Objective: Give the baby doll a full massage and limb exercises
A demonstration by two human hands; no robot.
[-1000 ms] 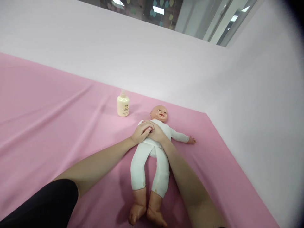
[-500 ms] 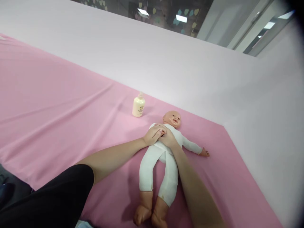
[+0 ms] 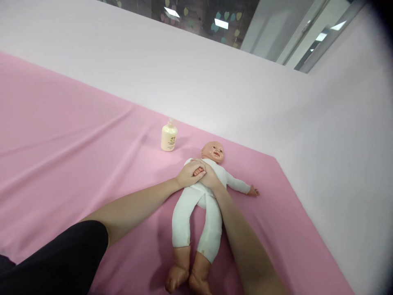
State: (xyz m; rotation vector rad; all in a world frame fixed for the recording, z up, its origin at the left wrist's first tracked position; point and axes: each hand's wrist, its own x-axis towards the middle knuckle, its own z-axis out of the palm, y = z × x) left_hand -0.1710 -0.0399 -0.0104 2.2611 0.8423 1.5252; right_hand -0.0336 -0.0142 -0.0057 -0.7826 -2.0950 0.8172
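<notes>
A baby doll (image 3: pixel 181 223) in a white cloth body lies on its back, head away from me and bare feet towards me. Over its chest my left hand (image 3: pixel 186 174) and my right hand (image 3: pixel 209 173) meet, closed around the doll's small hand (image 3: pixel 199 171). The little fingers show between my two hands, while the rest of that doll hand is covered. Out to the right stretches the doll's other arm (image 3: pixel 238 183), which I am not touching.
A cream-coloured pump bottle (image 3: pixel 169 137) stands upright left of the doll's head. Pink cloth (image 3: pixel 101 159) with creases covers the surface. Behind it and to the right rises a white wall (image 3: pixel 184 73), with a window (image 3: pixel 199 18) above.
The whole view has shifted, so everything appears farther left. Between my hands, more of the doll's fingers now shows. The doll and the bottle have stayed in place.
</notes>
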